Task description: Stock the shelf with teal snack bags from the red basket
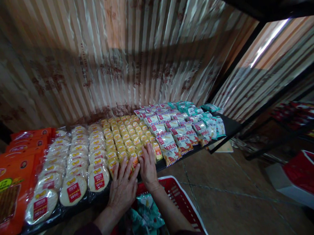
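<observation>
My left hand (123, 189) lies with fingers stretched against the front of the rows of small yellow snack packs (130, 137). Beside it, my right hand (149, 169) also rests on the front packs, its fingers extended upward. Neither hand appears to grip anything. Left of the yellow packs stand rows of round white crackers in clear wrap (73, 190). To their right are white-and-red snack bags (168, 147). Below my forearms a red basket with a white rim (183, 194) holds several teal bags (148, 212).
A dark shelf (230, 123) carries the goods. Orange packets (6, 183) stand at its left end, teal-and-white bags (212, 123) at its right. Corrugated wrapped sheeting (111, 63) rises behind. A black frame post (235, 56) and a red-and-white box (304, 176) are at right.
</observation>
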Demonstrator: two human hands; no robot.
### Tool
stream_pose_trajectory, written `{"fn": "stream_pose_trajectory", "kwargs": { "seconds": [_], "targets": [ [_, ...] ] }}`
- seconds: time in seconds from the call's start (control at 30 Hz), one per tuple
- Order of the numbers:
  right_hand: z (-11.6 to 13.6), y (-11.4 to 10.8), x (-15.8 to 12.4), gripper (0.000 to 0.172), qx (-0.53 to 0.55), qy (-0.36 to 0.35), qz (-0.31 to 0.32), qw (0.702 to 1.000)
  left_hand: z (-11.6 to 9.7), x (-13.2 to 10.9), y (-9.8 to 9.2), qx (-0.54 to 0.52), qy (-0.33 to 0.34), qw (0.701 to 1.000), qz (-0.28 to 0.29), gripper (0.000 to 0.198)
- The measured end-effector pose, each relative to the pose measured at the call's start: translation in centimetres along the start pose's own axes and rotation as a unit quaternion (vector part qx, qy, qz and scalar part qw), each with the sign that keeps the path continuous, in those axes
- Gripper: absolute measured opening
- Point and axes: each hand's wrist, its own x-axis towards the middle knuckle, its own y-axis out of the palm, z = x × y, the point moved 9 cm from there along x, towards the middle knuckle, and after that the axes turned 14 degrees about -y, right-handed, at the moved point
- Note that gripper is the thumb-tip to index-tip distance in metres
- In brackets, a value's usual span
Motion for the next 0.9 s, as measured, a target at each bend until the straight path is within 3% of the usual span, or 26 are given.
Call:
{"fn": "stream_pose_trajectory", "kwargs": {
  "seconds": [0.4, 0.6, 0.9],
  "targets": [
    [0.2, -1.0, -0.6, 0.050, 0.004, -0.029, -0.001, 1.000, -0.8, 0.4, 1.0, 0.025, -0.004, 1.000, -0.002, 0.047],
    [-1.0, -3.0, -2.4, 0.053, -0.057, 0.050, -0.009, 0.997, -1.3, 0.6, 0.5, 0.041, 0.012, 0.999, -0.017, 0.046],
    [-1.8, -1.4, -2.6, 0.057, -0.114, 0.041, 0.044, 0.992, -1.8, 0.3, 0.3, 0.063, 0.042, 0.996, -0.038, 0.048]
  ]
}}
